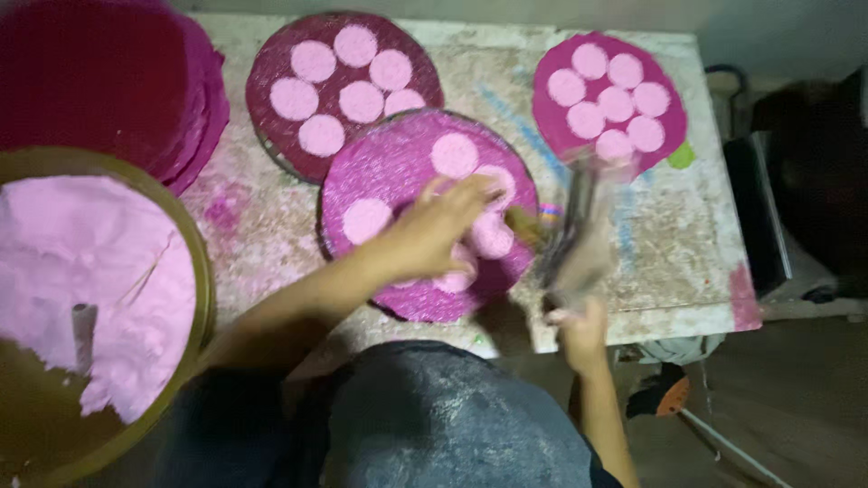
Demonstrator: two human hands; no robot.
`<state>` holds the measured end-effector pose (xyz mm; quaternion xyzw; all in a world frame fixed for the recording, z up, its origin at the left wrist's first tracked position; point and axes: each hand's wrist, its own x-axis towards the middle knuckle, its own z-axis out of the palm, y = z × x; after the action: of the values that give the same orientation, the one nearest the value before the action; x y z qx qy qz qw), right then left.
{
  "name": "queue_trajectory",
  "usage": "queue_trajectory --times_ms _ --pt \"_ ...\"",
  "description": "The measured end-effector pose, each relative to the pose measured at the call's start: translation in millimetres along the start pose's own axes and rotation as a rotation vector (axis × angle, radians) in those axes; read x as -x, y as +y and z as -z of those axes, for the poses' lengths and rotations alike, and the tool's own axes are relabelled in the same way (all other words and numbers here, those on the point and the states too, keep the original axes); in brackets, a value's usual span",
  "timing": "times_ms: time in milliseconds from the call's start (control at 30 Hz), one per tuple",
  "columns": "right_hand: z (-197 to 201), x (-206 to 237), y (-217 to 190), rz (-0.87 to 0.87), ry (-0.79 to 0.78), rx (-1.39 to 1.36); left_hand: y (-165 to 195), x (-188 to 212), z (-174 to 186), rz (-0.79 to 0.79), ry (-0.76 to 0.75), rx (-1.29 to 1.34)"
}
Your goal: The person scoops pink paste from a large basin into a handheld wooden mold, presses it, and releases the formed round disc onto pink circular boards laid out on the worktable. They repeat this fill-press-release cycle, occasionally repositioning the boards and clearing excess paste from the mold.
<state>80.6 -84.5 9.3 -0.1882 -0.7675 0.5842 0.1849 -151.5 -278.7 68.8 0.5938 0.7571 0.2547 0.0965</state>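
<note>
Scene was lit dimly and unevenly; worktop (669, 244) centre was brightest, corners were left dark. Right hand (579, 330) and the tool held in it were smeared by motion blur. Whole frame was rendered soft, grainy.

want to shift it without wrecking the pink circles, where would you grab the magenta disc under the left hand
Probably by its bare rim, from the near-left side. The magenta disc lies flat on the table, its top is dotted with pale pink rounds, and the left hand covers the right part.
</note>
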Motion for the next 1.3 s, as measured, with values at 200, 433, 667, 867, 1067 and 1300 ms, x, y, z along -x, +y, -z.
queue_trajectory --times_ms 200,433,667,867,1067,1300 --pt "-18 -15 -125 0.876 -0.471 0.609 76 86 71 0.138 -0.231 0.504" --pt "-90 -64 -240 1.227 -1.201 0.394 84 174 106 0.005 -0.216 0.322" --pt "-199 -34 -240 0.6 -1.775 -0.013 79 296 113 0.311 -0.148 0.161" --pt "-284 -21 -255 0.494 -1.853 -0.155 64 374 140 0.552 0.065 0.185" --pt "-340 -11 -246 0.571 -1.814 -0.095 86 350 88 0.538 0.478 0.149" --pt "-392 -66 -262 1.873 -0.851 0.479 -69 581 107 0.367 0.541 1.409"
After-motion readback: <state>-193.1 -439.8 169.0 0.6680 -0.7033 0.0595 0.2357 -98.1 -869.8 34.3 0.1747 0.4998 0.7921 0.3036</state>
